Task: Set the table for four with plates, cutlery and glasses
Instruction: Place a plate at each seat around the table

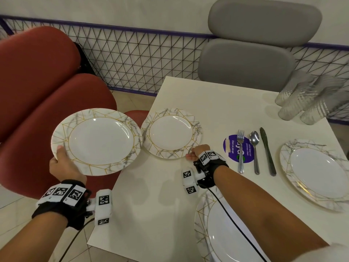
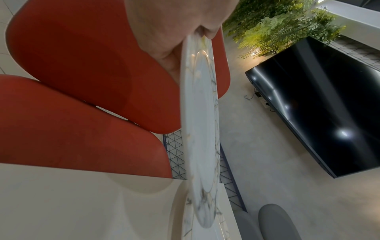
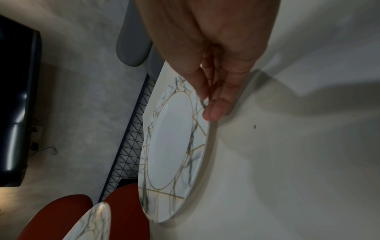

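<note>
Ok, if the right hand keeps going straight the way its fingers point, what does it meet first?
The right hand is already at the near rim of the plate on the table, fingers on its edge. Going straight on, it would slide over that plate; beyond it the table edge and red chair, though depth is unclear.

The supporting surface is a cream-white square table [image 1: 170,186], occupying the centre and right of the head view. A marble-patterned plate [image 1: 172,133] lies flat at its left edge, upper centre of the frame. A second plate [image 1: 317,174] lies at the right edge of the frame. A third plate [image 1: 217,233] lies at the bottom, partly covered by a forearm. A round purple sticker [image 1: 238,148] sits centre-right; a fork [image 1: 240,150] overlaps it. Just to the right lie a spoon [image 1: 255,150] and a knife [image 1: 267,150], parallel. Clear glasses [image 1: 302,99] stand grouped at upper right.
</note>
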Demonstrator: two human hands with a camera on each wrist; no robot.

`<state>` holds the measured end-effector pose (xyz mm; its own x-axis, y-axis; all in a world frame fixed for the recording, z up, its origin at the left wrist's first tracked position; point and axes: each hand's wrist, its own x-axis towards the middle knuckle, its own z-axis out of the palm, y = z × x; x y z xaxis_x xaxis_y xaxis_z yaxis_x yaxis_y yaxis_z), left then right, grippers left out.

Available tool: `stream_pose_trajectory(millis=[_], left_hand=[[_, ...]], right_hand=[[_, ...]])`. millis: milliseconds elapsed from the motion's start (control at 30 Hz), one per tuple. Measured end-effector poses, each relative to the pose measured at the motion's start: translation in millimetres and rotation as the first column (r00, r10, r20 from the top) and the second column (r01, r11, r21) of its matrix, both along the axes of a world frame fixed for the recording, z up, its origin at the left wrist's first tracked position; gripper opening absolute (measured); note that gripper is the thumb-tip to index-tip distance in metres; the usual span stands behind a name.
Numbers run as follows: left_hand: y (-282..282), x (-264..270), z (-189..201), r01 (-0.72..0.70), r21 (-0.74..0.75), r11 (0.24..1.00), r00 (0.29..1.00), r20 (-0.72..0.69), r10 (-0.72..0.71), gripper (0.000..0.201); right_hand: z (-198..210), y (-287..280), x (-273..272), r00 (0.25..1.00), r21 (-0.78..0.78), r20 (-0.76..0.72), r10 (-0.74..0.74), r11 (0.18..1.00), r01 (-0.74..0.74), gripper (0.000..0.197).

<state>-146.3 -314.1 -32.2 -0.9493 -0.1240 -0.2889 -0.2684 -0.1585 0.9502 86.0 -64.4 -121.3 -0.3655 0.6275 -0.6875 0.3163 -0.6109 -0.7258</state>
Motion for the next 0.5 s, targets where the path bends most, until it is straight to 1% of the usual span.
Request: stream_pose_trajectory(millis=[100,167,200,267,333,400,467,500], left_hand=[[2,2,0,0.019,-0.01,1.0,1.0,0.004,-0.019,0.038],[5,5,3,0.042,-0.019,0.999,0.999,0.023,-0.042,0.018],[7,7,4,0.057,-0.026,0.998,0.998,0.022,-0.056,0.017],[13,11,5,0.077,-0.037,0.996,0.997,0.02,-0.076,0.019],[22,18,8,0.108,-0.055,0.993,0.994,0.021,-0.107,0.027],[34,27,10,0.149,-0.064,0.987,0.989,0.028,-0.147,0.035],[53,38,8,0.209,-0.092,0.974,0.978,0.031,-0.207,0.045],[63,44,7,0.236,-0.1,0.966,0.972,0.037,-0.234,0.047]], right_hand=[[-2,0,0,1.0,0.013,0.012,0.015,1.0,-0.015,0.04],[-2,0,-1,0.999,0.015,0.028,0.026,1.0,-0.026,0.04],[-2,0,-1,0.999,0.016,0.034,0.028,0.999,-0.029,0.041],[1,1,2,0.999,0.024,0.046,0.02,1.0,-0.021,0.047],[6,2,6,0.997,0.062,0.077,-0.003,0.998,-0.002,0.055],[10,5,9,0.984,0.135,0.177,-0.004,0.991,-0.02,0.059],[16,10,16,0.969,0.193,0.245,-0.017,0.981,-0.031,0.056],[19,13,20,0.971,0.215,0.238,-0.028,0.976,-0.024,0.051]])
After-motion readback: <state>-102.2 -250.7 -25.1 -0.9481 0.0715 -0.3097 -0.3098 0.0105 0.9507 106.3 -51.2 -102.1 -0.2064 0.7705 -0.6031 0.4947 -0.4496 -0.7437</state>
